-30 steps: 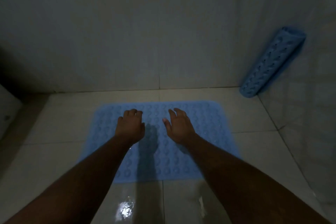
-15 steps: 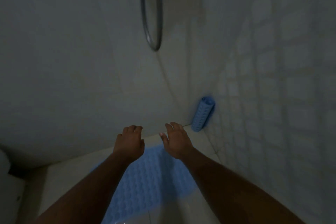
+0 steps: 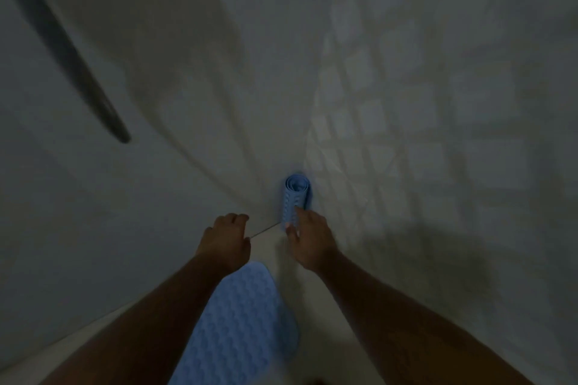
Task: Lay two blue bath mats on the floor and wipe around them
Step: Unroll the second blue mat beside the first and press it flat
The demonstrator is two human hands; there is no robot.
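Note:
A blue bath mat with a bumpy surface lies flat on the pale tiled floor between my forearms. A second blue bath mat, rolled into a tube, stands leaning in the wall corner ahead. My right hand reaches its lower end, with the fingertips touching the roll; the fingers are spread and not closed around it. My left hand hovers to the left of the roll with the fingers curled downward and nothing in it.
Tiled walls meet in the corner right behind the roll. A dark shower hose hangs blurred at the upper left. Pale floor shows to the right of the flat mat.
My view swung up and right from the flat mat toward the corner. Both hands lifted off the flat mat and moved to the rolled mat, which my right hand now touches.

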